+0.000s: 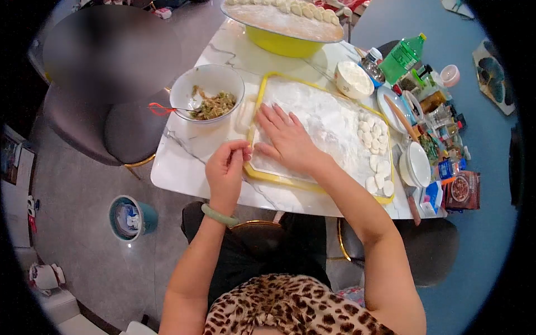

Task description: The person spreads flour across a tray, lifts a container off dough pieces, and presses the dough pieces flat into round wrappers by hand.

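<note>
My right hand (286,138) lies flat with fingers spread on a white cutting board (340,125) with a yellow rim, dusted with flour. My left hand (226,167) is closed beside the board's near left corner, thumb and fingers pressed together; what they hold, if anything, is hidden. A pale green bangle (219,216) circles that wrist. Small cut dough pieces (373,135) and flattened dough rounds (379,181) sit along the board's right side. Left of the board, a white bowl (181,89) contains chopped filling (216,106) and a spoon with a red handle (161,109).
At the back, a round tray (268,19) of dumplings rests on a yellow basin (285,43). On the right stand a flour bowl (355,79), rolling pin (402,116), knife (412,206), white bowls (416,163) and green bottle (403,56). A person sits at left.
</note>
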`<state>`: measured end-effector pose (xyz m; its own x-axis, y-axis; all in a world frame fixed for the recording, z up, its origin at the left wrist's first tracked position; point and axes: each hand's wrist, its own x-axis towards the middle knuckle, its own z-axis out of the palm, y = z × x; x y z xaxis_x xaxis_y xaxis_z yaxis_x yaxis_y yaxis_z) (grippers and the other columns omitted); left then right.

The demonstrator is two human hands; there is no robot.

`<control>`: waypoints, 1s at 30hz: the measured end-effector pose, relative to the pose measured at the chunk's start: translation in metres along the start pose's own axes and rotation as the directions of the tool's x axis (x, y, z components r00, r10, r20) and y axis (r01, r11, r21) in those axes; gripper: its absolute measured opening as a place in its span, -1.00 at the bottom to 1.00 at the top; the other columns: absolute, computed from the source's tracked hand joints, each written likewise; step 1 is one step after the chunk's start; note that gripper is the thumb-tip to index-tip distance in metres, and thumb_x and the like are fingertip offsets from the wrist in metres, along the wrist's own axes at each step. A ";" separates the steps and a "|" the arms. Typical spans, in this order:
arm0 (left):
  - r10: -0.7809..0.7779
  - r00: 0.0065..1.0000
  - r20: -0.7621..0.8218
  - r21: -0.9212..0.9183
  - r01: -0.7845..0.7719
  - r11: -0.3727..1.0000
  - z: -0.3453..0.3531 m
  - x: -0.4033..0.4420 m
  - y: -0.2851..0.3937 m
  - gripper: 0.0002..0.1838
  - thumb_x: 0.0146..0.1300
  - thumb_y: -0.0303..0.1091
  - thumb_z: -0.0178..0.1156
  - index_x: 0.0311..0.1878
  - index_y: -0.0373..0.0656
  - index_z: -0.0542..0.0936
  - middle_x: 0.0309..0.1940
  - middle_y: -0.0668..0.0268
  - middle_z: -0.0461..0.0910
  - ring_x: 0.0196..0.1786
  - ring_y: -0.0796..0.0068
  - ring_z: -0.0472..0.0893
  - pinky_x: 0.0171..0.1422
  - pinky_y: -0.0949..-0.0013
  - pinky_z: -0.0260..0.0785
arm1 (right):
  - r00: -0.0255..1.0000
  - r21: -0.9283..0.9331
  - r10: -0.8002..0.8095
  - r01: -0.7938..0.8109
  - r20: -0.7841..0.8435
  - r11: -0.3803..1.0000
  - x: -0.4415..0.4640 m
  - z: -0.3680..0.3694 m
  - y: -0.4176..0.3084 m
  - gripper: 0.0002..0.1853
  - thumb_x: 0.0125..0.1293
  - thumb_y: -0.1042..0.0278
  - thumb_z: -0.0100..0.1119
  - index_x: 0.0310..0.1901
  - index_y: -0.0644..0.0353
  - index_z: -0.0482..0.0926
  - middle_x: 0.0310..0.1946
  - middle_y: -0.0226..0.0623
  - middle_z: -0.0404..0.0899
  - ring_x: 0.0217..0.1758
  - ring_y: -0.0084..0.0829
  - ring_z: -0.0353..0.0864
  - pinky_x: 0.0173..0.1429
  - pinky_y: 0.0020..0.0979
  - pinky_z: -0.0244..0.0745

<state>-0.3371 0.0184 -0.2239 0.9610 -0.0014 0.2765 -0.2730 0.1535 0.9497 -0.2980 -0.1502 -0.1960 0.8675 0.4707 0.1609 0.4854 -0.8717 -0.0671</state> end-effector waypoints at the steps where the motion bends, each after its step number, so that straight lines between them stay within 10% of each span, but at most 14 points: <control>1: -0.003 1.000 0.008 -0.006 0.003 1.000 0.001 -0.002 -0.001 -0.84 0.24 -0.57 -0.07 -0.20 -0.32 0.51 -0.38 0.30 0.53 -0.33 0.60 0.50 -0.18 0.56 0.38 | 0.999 -0.005 0.029 -0.029 0.018 1.000 -0.001 -0.005 -0.001 -0.29 0.26 -0.15 -0.21 0.31 0.19 0.03 0.35 -0.15 -0.05 0.42 -0.14 -0.14 0.40 -0.11 -0.20; 6: -0.019 1.000 -0.002 -0.021 0.019 1.000 0.000 0.001 -0.002 -0.83 0.25 -0.57 -0.09 -0.20 -0.31 0.51 -0.38 0.30 0.53 -0.34 0.60 0.50 -0.19 0.55 0.39 | 0.999 0.158 0.028 -0.031 0.024 0.987 0.005 -0.002 0.022 -0.35 0.28 -0.05 -0.17 0.29 0.20 0.08 0.33 -0.11 -0.01 0.41 -0.17 -0.09 0.39 -0.17 -0.14; 8: -0.009 1.000 0.006 -0.014 0.009 1.000 0.000 0.002 -0.004 -0.83 0.25 -0.56 -0.08 -0.20 -0.32 0.51 -0.38 0.29 0.53 -0.35 0.59 0.51 -0.20 0.55 0.39 | 0.951 0.675 0.181 0.037 -0.250 0.737 0.008 -0.015 0.041 -0.41 0.25 0.02 -0.08 0.21 0.23 0.20 0.21 -0.03 0.19 0.31 -0.14 0.12 0.32 -0.26 0.06; 10: -0.008 0.999 -0.044 -0.014 0.007 1.000 0.001 0.001 -0.003 -0.84 0.23 -0.58 -0.06 -0.21 -0.32 0.52 -0.41 0.33 0.54 -0.36 0.62 0.49 -0.21 0.57 0.37 | 0.901 0.603 0.232 0.040 -0.366 0.797 0.000 -0.021 0.045 -0.54 0.16 0.11 0.05 0.04 0.19 0.42 0.02 -0.05 0.39 0.12 -0.13 0.34 0.17 -0.30 0.26; 12: -0.001 0.999 -0.035 0.004 0.002 1.000 -0.001 0.001 -0.003 -0.83 0.23 -0.57 -0.05 -0.20 -0.32 0.53 -0.41 0.33 0.54 -0.36 0.63 0.49 -0.22 0.57 0.37 | 0.980 0.164 0.189 -0.177 -0.058 0.970 -0.010 -0.021 0.041 -0.68 0.04 0.19 0.12 -0.16 0.12 0.56 -0.17 -0.12 0.49 -0.07 -0.14 0.45 0.01 -0.22 0.37; 15: -0.003 0.999 -0.033 0.003 0.003 1.000 0.002 0.001 0.001 -0.83 0.24 -0.55 -0.05 -0.19 -0.31 0.53 -0.40 0.33 0.53 -0.36 0.64 0.49 -0.22 0.57 0.37 | 0.933 0.229 0.276 -0.224 -0.231 0.947 -0.020 -0.018 0.024 -0.89 -0.09 0.31 0.15 -0.53 0.13 0.58 -0.39 -0.17 0.53 -0.24 -0.15 0.51 -0.16 -0.23 0.44; 20: 0.002 1.000 -0.023 0.038 -0.001 0.999 0.001 0.002 0.003 -0.83 0.25 -0.51 -0.05 -0.19 -0.27 0.52 -0.38 0.32 0.52 -0.34 0.60 0.48 -0.21 0.57 0.36 | 0.848 0.671 0.487 -0.238 -0.210 0.703 -0.051 -0.022 0.017 -0.83 -0.04 0.37 0.13 -0.38 0.22 0.53 -0.42 -0.12 0.55 -0.32 -0.15 0.54 -0.21 -0.24 0.43; 26: 0.003 1.000 -0.023 0.086 -0.001 0.996 0.002 0.000 0.007 -0.83 0.25 -0.51 -0.05 -0.17 -0.25 0.53 -0.37 0.32 0.53 -0.36 0.60 0.48 -0.24 0.57 0.34 | 0.808 0.774 0.556 -0.223 -0.194 0.593 -0.138 -0.059 0.093 -0.72 -0.03 0.34 0.23 -0.25 0.26 0.55 -0.38 -0.21 0.59 -0.34 -0.42 0.56 -0.22 -0.43 0.46; 30: -0.005 0.999 -0.035 0.048 0.007 0.999 0.003 0.000 0.005 -0.83 0.25 -0.51 -0.06 -0.18 -0.25 0.52 -0.38 0.33 0.52 -0.36 0.60 0.48 -0.25 0.58 0.33 | 0.681 0.329 0.714 -0.645 -0.163 0.690 -0.202 -0.098 0.134 -0.77 0.03 0.32 0.14 -0.27 0.24 0.57 -0.35 -0.16 0.58 -0.29 -0.31 0.58 -0.20 -0.40 0.47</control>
<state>-0.3386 0.0160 -0.2184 0.9634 0.0325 0.2660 -0.2679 0.1054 0.9577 -0.4185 -0.3754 -0.1410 0.9194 -0.3246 0.2221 -0.1890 -0.8598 -0.4743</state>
